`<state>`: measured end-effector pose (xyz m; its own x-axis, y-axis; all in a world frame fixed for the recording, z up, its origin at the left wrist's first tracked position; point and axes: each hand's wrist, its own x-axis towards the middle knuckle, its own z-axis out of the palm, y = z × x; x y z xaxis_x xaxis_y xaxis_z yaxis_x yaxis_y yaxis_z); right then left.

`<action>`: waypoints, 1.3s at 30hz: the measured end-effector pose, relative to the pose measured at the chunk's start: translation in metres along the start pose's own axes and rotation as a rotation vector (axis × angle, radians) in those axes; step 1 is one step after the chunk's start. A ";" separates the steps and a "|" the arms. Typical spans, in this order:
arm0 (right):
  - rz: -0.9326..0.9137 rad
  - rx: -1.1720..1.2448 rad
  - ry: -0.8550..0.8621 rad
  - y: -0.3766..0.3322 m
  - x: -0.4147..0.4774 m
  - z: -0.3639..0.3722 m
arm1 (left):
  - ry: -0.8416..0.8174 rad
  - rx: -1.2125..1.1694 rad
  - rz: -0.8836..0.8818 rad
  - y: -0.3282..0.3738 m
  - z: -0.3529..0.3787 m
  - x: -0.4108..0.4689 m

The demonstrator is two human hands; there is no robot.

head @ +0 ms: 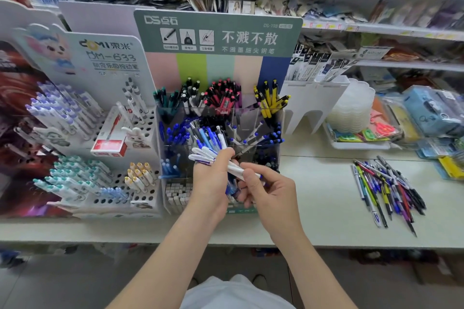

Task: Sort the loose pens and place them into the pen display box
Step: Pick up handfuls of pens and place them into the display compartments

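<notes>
Single head cam, looks fwd & down, close over pen display box [217,68].

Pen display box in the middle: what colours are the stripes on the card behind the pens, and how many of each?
Pink stripe: 1
Lime green stripe: 1
Mint stripe: 1
Peach stripe: 1
Blue stripe: 1
Total on the pen display box: 5
</notes>
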<state>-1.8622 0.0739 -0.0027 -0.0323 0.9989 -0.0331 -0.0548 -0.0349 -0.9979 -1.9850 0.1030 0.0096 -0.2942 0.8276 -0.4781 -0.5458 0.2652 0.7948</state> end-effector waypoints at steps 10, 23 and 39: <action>-0.234 -0.420 0.334 -0.011 0.040 -0.056 | -0.029 0.283 0.066 0.004 -0.013 0.010; -0.360 -1.605 -0.424 -0.017 0.159 -0.004 | -0.264 0.086 0.021 0.003 -0.021 0.013; -0.140 -0.633 -0.153 -0.029 0.080 -0.008 | -0.599 0.235 0.006 0.003 -0.029 0.017</action>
<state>-1.8551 0.1550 0.0227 -0.2113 0.9755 0.0613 0.5267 0.1665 -0.8336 -2.0141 0.1037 -0.0067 0.2297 0.9443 -0.2357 -0.3392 0.3047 0.8900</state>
